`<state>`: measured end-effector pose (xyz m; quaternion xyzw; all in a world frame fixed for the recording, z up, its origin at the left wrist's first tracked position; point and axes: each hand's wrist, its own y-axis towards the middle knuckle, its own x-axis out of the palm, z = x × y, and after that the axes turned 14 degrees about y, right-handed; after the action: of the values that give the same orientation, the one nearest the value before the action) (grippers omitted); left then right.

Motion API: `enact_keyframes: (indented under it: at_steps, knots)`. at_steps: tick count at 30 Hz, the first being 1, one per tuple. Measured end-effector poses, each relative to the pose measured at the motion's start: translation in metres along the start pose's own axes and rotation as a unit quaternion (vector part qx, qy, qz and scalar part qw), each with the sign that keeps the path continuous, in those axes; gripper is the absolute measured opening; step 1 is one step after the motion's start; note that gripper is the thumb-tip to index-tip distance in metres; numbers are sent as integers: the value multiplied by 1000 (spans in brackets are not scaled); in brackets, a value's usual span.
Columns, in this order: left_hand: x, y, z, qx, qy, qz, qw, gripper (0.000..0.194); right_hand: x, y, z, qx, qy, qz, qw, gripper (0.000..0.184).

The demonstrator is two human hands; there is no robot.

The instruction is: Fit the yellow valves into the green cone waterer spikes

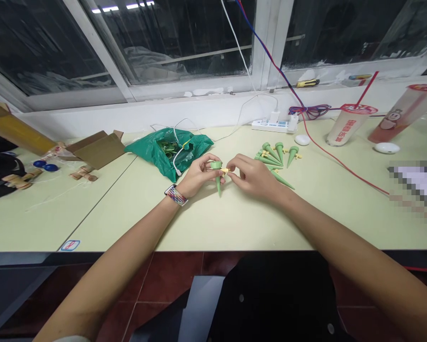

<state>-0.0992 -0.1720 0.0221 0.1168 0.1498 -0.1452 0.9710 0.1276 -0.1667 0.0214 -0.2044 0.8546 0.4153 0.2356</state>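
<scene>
My left hand (198, 175) is closed around a green plant watering spike (216, 165), its tapered tip pointing down over the table. From the spike's side a small yellow valve (225, 170) sticks out to the right. The fingertips of my right hand (251, 175) pinch the outer end of that valve. Just beyond my right hand lie several more green watering spikes (279, 151) with yellow valves, grouped on the table. Behind my left hand rests a green plastic bag (152, 154), its mouth partly open with greenish pieces inside.
A cardboard box (98, 151), wooden pieces and blue balls (51, 167) are at the left. Along the back sit a white power strip (273, 125) and coiled cables (311, 112). Two drink cups, the nearer cup (349, 124) with a red straw, stand at the right. A red cable (342, 164) crosses the table.
</scene>
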Motion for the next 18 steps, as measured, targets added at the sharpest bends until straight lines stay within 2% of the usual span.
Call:
enact_keyframes:
  at_steps: [4,6,8,11,15,18]
  knots:
    - [0,0,0,-3,2,-4,1000,38,-1,1,-2,46,-31,-27,998,36]
    - [0,0,-1,-3,-1,-11,1000,39,-1,0,-2,57,-35,-28,997,27]
    - [1,0,-2,-1,-6,-21,1000,40,-2,-1,-3,36,-37,-28,998,17]
    - [2,0,-2,-1,-6,-30,1000,40,-1,-1,-3,2,-59,-45,997,18]
    - [3,0,0,-9,-5,-27,1000,40,0,-1,-2,18,-95,-51,994,29]
    - [3,-1,0,-9,-8,-29,1000,40,0,-1,-2,15,-113,-60,992,27]
